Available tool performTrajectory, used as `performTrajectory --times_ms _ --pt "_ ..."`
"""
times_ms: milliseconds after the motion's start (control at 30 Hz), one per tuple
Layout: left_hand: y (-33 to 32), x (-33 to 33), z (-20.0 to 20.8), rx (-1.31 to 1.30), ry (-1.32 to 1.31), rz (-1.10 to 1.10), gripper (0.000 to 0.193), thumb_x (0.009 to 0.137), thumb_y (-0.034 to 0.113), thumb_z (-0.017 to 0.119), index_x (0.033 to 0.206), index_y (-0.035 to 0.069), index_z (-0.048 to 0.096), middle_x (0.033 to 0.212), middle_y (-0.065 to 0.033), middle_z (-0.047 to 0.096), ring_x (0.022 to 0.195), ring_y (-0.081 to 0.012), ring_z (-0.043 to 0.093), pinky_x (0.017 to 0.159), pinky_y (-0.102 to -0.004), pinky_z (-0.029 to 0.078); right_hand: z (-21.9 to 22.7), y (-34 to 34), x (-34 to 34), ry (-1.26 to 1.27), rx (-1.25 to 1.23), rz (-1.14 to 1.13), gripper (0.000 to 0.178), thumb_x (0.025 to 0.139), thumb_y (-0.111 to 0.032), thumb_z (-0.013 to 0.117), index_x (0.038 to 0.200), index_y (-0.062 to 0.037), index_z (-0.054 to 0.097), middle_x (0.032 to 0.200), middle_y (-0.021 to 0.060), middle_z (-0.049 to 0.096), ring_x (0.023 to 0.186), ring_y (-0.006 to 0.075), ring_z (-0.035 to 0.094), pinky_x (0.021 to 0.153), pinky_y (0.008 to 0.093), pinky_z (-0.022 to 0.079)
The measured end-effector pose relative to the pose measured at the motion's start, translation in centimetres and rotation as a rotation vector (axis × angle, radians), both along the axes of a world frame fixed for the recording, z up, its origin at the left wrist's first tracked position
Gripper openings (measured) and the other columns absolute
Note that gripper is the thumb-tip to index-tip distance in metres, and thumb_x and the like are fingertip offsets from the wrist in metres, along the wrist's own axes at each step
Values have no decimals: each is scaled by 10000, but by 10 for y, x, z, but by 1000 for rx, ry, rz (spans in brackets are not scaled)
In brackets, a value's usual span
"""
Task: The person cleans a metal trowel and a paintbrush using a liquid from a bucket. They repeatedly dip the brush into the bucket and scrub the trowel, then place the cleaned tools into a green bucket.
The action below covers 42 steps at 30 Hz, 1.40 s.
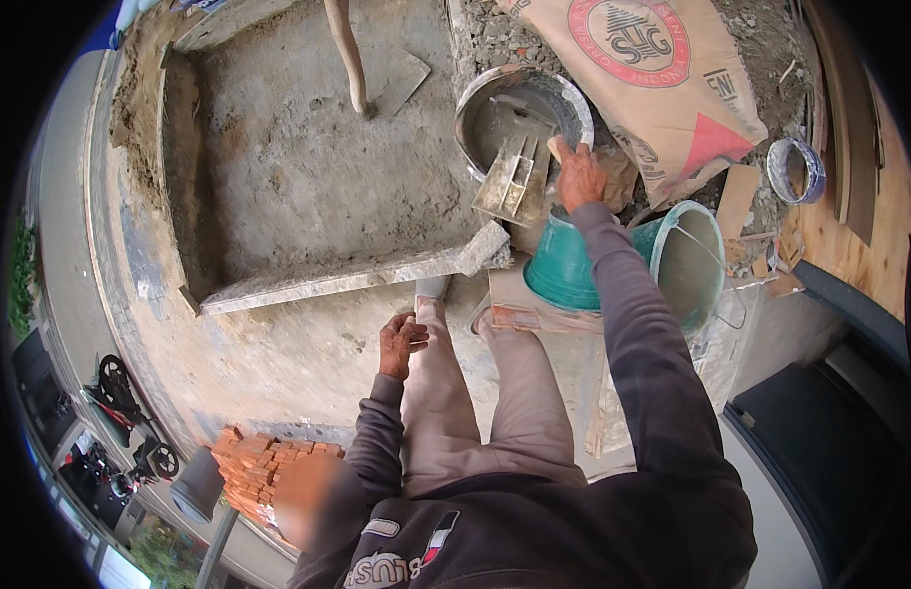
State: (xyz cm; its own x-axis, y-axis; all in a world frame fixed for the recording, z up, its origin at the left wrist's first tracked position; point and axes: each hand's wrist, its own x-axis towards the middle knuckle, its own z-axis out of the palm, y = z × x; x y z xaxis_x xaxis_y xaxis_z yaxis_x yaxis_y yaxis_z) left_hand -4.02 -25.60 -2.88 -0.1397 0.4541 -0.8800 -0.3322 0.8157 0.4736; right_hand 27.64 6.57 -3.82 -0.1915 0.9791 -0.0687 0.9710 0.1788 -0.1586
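Observation:
My right hand (pixel 579 177) is closed round a pale wooden handle (pixel 556 148) at the rim of a mortar-caked round tub (pixel 582 104). The working end of that tool is hidden. Just left of the hand, a ribbed rectangular plastering float (pixel 515 185) leans against the tub, smeared with grey mortar. Wet grey mix (pixel 500 123) lies inside the tub. My left hand (pixel 403 346) hangs over my left leg, fingers loosely bent and apart, with nothing visible in it. Beneath my right forearm stands a green bucket (pixel 563 263) on a board.
A wooden-framed mixing bed (pixel 308 167) lies ahead with a hoe (pixel 401 83) in it. A paper cement bag (pixel 662 98) rests behind the tub. To the right are a tilted green bucket (pixel 693 263) and a small pail (pixel 796 171). Stacked bricks (pixel 264 471) sit at lower left.

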Motion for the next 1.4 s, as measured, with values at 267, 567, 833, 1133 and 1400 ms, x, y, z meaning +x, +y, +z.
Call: performTrajectory --times_ms 267,567,833,1133,1400 --pt "43 -12 6 236 165 -74 472 986 295 587 1313 -39 527 1032 -173 686 872 -241 692 771 -361 584 4 -2 -10 170 -122 -110 570 802 -92 686 1356 -200 603 1045 183 648 960 384 657 835 481 532" --pt "206 76 64 681 492 -468 496 941 289 644 1311 -23 536 1079 -196 659 885 -294 675 795 -406 542 9 -3 5 298 -121 -123 561 791 -100 686 1344 -164 614 1059 158 663 994 369 651 858 482 521" --pt "267 143 30 719 842 -785 591 875 403 700 1231 -38 531 1070 -260 654 946 -432 650 824 -486 515 27 -13 9 275 -111 -52 587 781 -61 695 1352 -170 616 1035 182 660 953 382 653 833 468 525" --pt "278 132 51 679 904 -882 459 876 313 676 1193 2 561 968 -246 687 893 -423 664 771 -501 513 46 -25 15 351 -41 -136 557 774 -43 689 1319 -144 626 999 156 629 925 378 647 811 476 516" --pt "232 45 150 661 765 -828 568 909 316 667 1346 -25 542 1149 -250 683 1053 -341 675 921 -428 512 35 -14 35 229 -24 -7 465 820 -42 639 1267 -170 652 1012 150 587 901 362 606 795 469 503"
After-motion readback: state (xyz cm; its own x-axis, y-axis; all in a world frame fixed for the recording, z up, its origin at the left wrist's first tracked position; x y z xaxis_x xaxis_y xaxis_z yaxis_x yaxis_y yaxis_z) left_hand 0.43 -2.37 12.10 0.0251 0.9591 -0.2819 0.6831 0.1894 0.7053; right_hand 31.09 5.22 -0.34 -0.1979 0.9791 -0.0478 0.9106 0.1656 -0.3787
